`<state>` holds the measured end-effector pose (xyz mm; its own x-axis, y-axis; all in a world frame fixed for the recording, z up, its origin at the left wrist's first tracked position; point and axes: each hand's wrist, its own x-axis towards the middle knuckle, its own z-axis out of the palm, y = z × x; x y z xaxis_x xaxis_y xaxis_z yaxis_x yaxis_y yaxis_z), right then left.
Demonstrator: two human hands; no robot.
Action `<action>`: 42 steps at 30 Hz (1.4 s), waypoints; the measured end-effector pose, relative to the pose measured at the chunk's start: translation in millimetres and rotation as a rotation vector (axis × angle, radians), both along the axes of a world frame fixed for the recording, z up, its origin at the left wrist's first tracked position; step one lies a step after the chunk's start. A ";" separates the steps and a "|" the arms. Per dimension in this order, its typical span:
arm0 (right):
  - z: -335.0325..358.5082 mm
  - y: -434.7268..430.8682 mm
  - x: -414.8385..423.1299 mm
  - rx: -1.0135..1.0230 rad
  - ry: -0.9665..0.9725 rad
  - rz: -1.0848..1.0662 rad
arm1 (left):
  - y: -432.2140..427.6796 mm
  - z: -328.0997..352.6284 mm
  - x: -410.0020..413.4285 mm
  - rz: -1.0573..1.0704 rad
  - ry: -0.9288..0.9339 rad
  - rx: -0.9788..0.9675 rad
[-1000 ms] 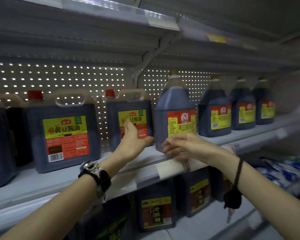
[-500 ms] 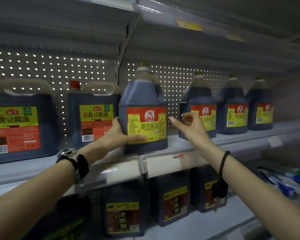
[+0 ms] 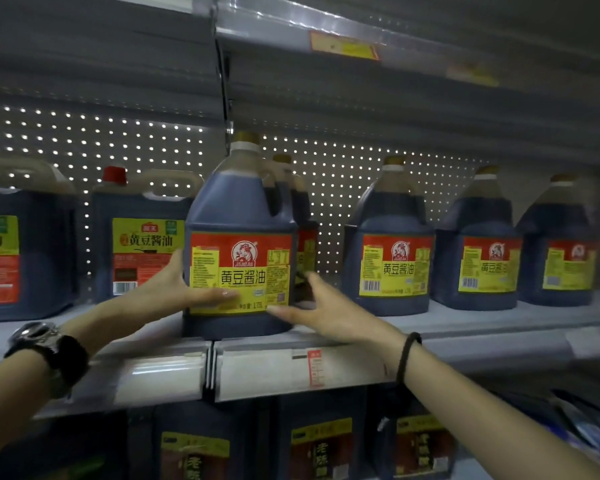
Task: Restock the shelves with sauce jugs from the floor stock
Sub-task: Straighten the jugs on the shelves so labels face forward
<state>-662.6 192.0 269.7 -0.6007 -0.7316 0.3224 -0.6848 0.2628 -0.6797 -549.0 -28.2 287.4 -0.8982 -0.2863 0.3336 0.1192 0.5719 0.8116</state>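
Left hand (image 3: 168,289) clasps the left side of the gold-capped soy sauce jug (image 3: 239,216); thumb lies flat across the lower label, the other fingers are hidden round the side; right hand (image 3: 321,315) has its fingers (image 3: 317,285) spread and fairly straight, thumb tip on the label's lower right corner, the rest against the jug's right side; jug stands upright at the front edge of the middle shelf (image 3: 499,336), right over the seam between two shelf sections; a second like jug (image 3: 303,216) sits directly behind it; a red-capped jug (image 3: 142,244) is just beside it on the left, partly behind the left hand; three matching jugs (image 3: 388,258) line up to the right with a gap between; pegboard back panel (image 3: 343,174) behind; price tag (image 3: 315,368) on the shelf rail below; dark jugs (image 3: 321,445) on the lower shelf; wristwatch (image 3: 45,344) on left wrist, black band (image 3: 407,355) on right.
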 end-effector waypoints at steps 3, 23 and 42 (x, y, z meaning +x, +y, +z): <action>3.9 22.7 -12.6 -0.256 0.051 -0.181 | 6.9 0.5 0.4 0.071 0.034 0.024; 10.9 146.3 -132.6 0.129 -0.030 -0.297 | 175.2 -5.0 -147.5 0.043 -0.195 -0.422; 26.1 103.2 -201.0 0.417 0.135 -0.332 | 163.6 7.5 -210.6 0.243 -0.281 -0.516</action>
<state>-863.6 295.1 295.8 -0.7941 -0.5924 0.1359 -0.5935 0.7076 -0.3835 -759.6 135.5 294.9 -0.9010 -0.3586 0.2442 -0.2409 0.8815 0.4060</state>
